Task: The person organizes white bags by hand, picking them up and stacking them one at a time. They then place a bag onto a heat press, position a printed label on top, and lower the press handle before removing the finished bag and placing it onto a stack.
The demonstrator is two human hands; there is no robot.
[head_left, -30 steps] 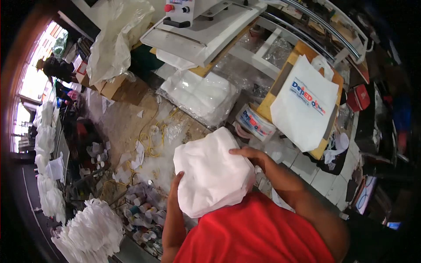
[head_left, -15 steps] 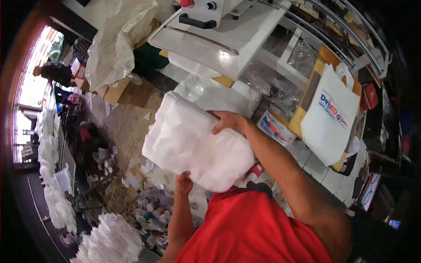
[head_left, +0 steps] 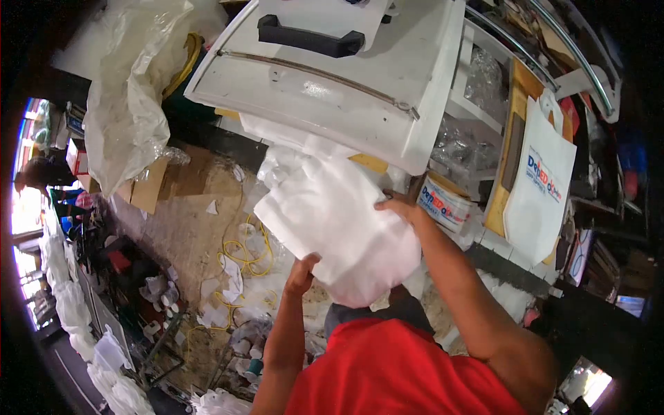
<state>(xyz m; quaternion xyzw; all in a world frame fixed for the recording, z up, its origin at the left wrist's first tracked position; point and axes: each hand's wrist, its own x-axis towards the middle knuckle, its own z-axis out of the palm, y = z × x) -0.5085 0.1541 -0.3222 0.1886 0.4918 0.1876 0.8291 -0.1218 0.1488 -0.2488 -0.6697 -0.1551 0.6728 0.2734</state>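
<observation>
A bundle of white bags or soft white sheets (head_left: 339, 228) is held low in front of my red shirt, just below the front edge of a white machine (head_left: 304, 83). My left hand (head_left: 302, 274) grips its lower left edge, with the thumb on top. On the right side, my right hand (head_left: 400, 207) is closed on the same bundle, its thumb also on top. The fingers beneath the bundle are hidden. Behind it lies clear plastic wrapping (head_left: 280, 166).
Printed white bags (head_left: 543, 183) rest on a yellow-edged board at the right, beside a printed container (head_left: 444, 204). Large plastic sheeting (head_left: 128, 104) hangs at the upper left. A yellow cord (head_left: 238, 259) and scraps litter the floor. A person (head_left: 45, 173) is at the far left.
The view has moved closer to the machine. Both hands and the white bundle have shifted to the right in view, and the bundle now sits flatter and nearer the machine's edge.
</observation>
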